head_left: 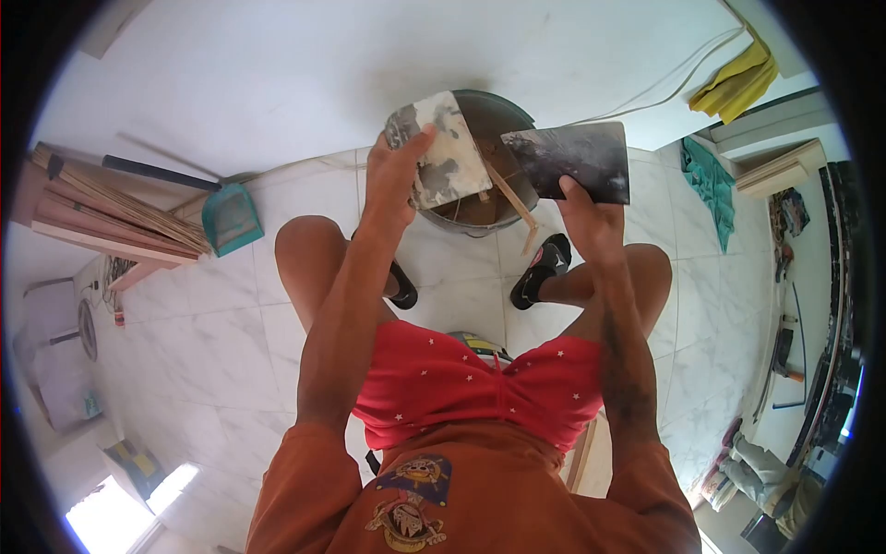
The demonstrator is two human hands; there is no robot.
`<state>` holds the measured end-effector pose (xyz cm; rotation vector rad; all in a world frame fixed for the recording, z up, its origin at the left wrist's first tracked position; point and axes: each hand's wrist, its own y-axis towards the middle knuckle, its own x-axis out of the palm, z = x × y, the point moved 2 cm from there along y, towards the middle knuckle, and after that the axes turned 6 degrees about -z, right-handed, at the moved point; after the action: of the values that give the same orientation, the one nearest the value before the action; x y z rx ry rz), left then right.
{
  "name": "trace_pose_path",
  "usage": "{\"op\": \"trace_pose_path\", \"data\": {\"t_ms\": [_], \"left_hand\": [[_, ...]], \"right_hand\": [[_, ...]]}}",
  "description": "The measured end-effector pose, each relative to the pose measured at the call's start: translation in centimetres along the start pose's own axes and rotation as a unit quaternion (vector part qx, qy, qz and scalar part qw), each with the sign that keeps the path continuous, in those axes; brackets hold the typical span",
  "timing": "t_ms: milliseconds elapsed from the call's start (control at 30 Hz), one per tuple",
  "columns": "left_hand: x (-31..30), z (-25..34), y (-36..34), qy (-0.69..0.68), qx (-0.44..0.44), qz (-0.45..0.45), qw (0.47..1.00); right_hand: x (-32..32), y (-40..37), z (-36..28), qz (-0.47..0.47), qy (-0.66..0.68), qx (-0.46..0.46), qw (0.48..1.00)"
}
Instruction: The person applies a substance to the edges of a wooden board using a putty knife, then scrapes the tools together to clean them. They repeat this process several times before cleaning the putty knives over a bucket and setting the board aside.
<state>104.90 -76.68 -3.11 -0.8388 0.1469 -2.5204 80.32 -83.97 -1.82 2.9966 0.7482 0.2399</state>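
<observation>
My left hand (395, 175) grips a flat, pale rectangular plate (452, 152) smeared with grey and white, the thumb on its upper face. A dark, thin rectangular plate (577, 162) with whitish smudges is in my right hand (591, 222), thumb on top. The two plates are apart, held over a round dark bucket (503, 111) standing on the floor in front of my feet. Inside the bucket, wooden strips (508, 196) lean out over the near rim. The plates hide part of the bucket, and the undersides of both plates are out of sight.
A green dustpan (233, 220) and stacked wooden boards (111, 208) are at the left. On the right are a green cloth (708, 189), a yellow cloth (738, 78), white planks (780, 169) and tools by the wall. A white wall (277, 74) rises behind the bucket.
</observation>
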Motion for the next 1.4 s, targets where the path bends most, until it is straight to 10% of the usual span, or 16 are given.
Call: {"op": "trace_pose_path", "data": {"t_ms": [333,467,667,733,833,933,1167,1267,1400], "left_hand": [[0.8,-1.4,0.0,-0.125,-0.152,-0.055,0.979],[-0.3,0.2,0.3,-0.151,-0.184,-0.106,0.966],[-0.4,1.2,-0.1,-0.045,-0.041,-0.039,0.997],[-0.3,1.1,0.0,-0.056,-0.056,-0.040,0.996],[-0.2,0.3,-0.2,-0.103,-0.113,-0.065,0.986],[0.5,-0.5,-0.9,-0.160,-0.165,-0.115,0.966],[0.2,0.0,-1.7,-0.159,-0.210,-0.128,0.956],[-0.7,3.2,-1.9,-0.113,-0.172,-0.121,0.971],[-2.0,2.8,-1.2,-0.048,-0.088,-0.113,0.989]], "right_hand": [[5.0,-1.1,-4.9,-0.345,-0.136,-0.184,0.910],[1.5,0.0,-0.8,-0.377,-0.421,-0.171,0.807],[-1.3,0.2,-0.5,-0.081,-0.253,0.082,0.961],[-0.4,0.0,-1.3,-0.065,-0.053,-0.015,0.996],[1.5,-0.9,-3.3,-0.075,-0.111,-0.089,0.987],[4.9,-1.6,-7.1,-0.287,-0.189,-0.161,0.925],[5.3,-1.8,-4.5,-0.390,-0.370,-0.299,0.788],[1.4,-1.1,-2.4,-0.479,-0.475,-0.190,0.713],[-0.6,-1.0,-2.8,-0.337,-0.280,-0.110,0.892]]}}
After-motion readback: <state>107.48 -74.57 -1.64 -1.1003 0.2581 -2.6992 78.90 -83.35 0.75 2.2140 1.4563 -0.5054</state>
